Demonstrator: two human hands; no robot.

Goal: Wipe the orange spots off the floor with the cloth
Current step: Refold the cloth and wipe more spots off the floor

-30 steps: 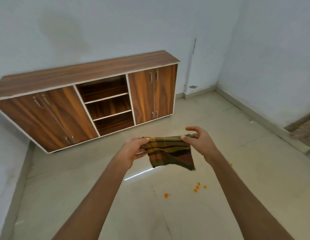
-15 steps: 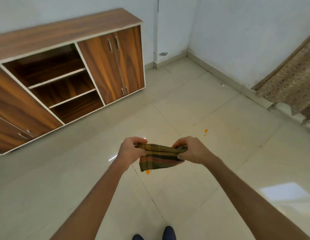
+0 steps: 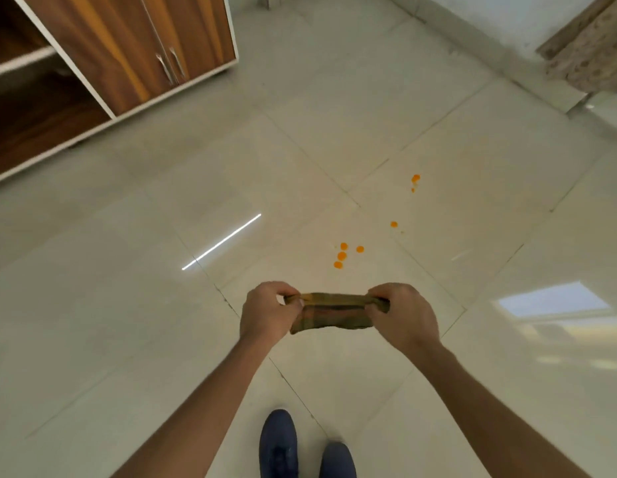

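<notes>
A folded olive and brown checked cloth [image 3: 331, 313] is stretched between my two hands above the floor. My left hand [image 3: 267, 310] pinches its left end and my right hand [image 3: 402, 315] grips its right end. Several small orange spots lie on the pale tiled floor [image 3: 162, 305] beyond the cloth: a tight cluster [image 3: 341, 256] just ahead, a single spot [image 3: 394, 224] further right, and another spot [image 3: 415, 178] further off. The cloth hangs in the air, apart from the spots.
A wooden cabinet [image 3: 128, 53] with open shelves and two closed doors stands at the upper left. A patterned fabric [image 3: 596, 56] hangs at the upper right by the wall. My two dark blue shoes [image 3: 279, 443] show at the bottom edge.
The view has tilted down toward the floor and my shoes have come into sight. The cloth has been gathered into a narrower fold between my hands, and the orange spots now show beyond it.
</notes>
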